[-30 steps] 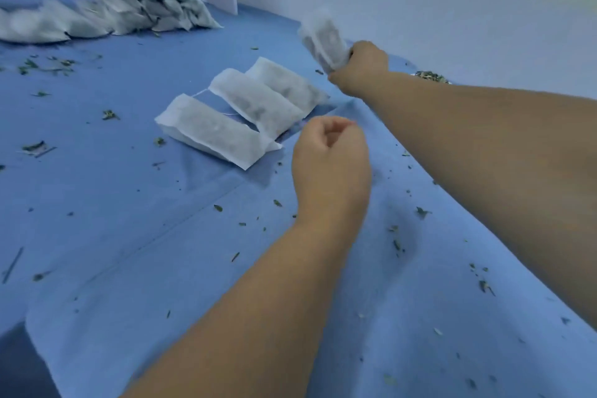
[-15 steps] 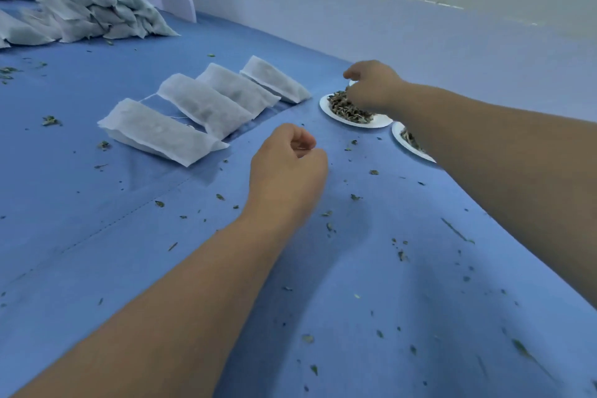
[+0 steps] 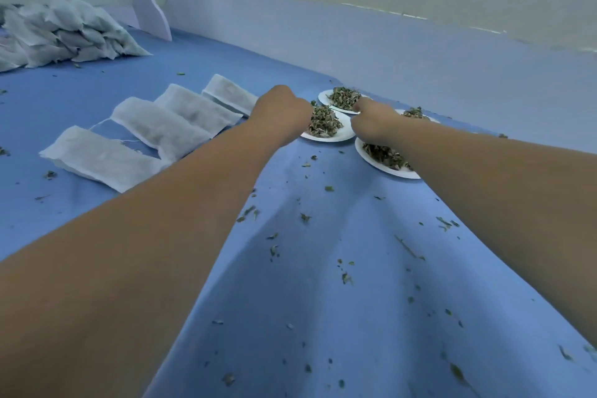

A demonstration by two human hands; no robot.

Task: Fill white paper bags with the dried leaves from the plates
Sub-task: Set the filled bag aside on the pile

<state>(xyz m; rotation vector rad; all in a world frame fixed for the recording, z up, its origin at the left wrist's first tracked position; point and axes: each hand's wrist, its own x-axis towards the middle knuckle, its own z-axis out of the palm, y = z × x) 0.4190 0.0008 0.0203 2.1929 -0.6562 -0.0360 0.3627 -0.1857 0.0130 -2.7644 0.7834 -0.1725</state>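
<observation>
A person's left hand [image 3: 281,110] is hovering, knuckles up, at the left rim of a small round white paper plate [image 3: 326,139] heaped with dried green-brown leaves [image 3: 323,123]. The right hand [image 3: 371,121] is hanging just right of it, among three more white plates of leaves [image 3: 382,168]. Both sets of fingers are curling out of sight, so it cannot be told whether either is grasping leaves, pinching a rim or holding nothing. Four flat white paper bags [image 3: 158,128] are lying in an overlapping row to the left on the wrinkled blue cloth [image 3: 323,284], and a heap of white bags [image 3: 61,32] is sitting far left. The step in hand seems to be collecting leaves. Next, a bag likely needs picking up and opening, since crumbs [image 3: 305,217] are already littering the cloth.
</observation>
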